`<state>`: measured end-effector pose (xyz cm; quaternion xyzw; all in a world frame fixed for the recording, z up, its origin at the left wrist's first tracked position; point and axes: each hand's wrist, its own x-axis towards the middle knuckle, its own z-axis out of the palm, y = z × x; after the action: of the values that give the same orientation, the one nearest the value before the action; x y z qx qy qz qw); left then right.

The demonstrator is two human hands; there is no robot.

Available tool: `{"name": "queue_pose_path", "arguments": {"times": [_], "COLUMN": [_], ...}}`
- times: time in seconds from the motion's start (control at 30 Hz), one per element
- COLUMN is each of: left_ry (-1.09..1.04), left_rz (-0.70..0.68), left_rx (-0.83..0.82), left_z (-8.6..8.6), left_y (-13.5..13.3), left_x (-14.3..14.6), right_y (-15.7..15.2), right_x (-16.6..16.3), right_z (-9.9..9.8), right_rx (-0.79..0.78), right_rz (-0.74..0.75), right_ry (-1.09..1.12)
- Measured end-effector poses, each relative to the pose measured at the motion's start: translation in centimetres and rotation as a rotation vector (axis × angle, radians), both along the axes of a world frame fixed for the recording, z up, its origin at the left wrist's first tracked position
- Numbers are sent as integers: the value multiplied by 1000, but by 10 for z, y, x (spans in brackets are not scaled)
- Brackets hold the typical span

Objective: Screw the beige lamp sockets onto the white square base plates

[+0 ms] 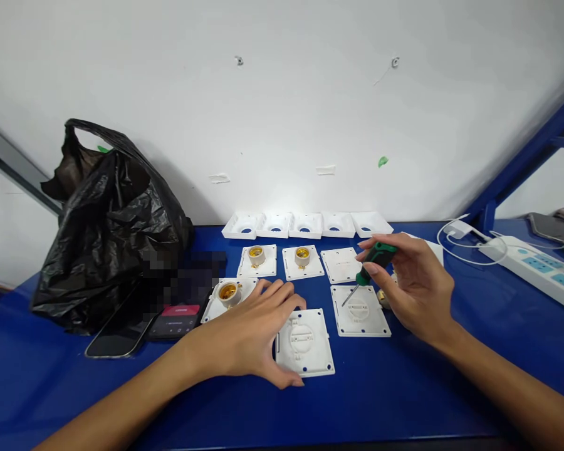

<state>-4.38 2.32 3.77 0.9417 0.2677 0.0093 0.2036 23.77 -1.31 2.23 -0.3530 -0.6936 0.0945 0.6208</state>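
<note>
My left hand (254,335) lies on the blue table, its fingers and thumb gripping the left edge of a white square plate (306,342) that lies back side up. My right hand (416,285) holds a green-handled screwdriver (370,263), whose tip points down-left over a second back-up plate (360,311). Three plates with brass lamp sockets (257,255) (302,255) (229,292) lie just beyond my left hand. Another back-up plate (341,264) sits behind the screwdriver.
A row of several white square housings (304,223) lines the wall. A black plastic bag (108,225) and two phones (122,329) lie at the left. A white power strip (540,269) with a charger cable (460,241) is at the right, beside a blue frame post (521,166).
</note>
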Motion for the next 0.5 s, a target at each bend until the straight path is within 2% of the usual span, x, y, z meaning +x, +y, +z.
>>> {"name": "queue_pose_path", "arguments": {"times": [0.2,0.5], "left_ry": [-45,-79], "left_rz": [10,29], "left_rx": [-36,81], "left_z": [4,2], "left_y": [-3,-2], "left_x": [1,-3], "right_y": [-2,-2], "right_x": [1,2], "right_z": [1,0], "right_rx": [79,83], "right_rz": [8,-28], "right_ry": [-31,-61]}}
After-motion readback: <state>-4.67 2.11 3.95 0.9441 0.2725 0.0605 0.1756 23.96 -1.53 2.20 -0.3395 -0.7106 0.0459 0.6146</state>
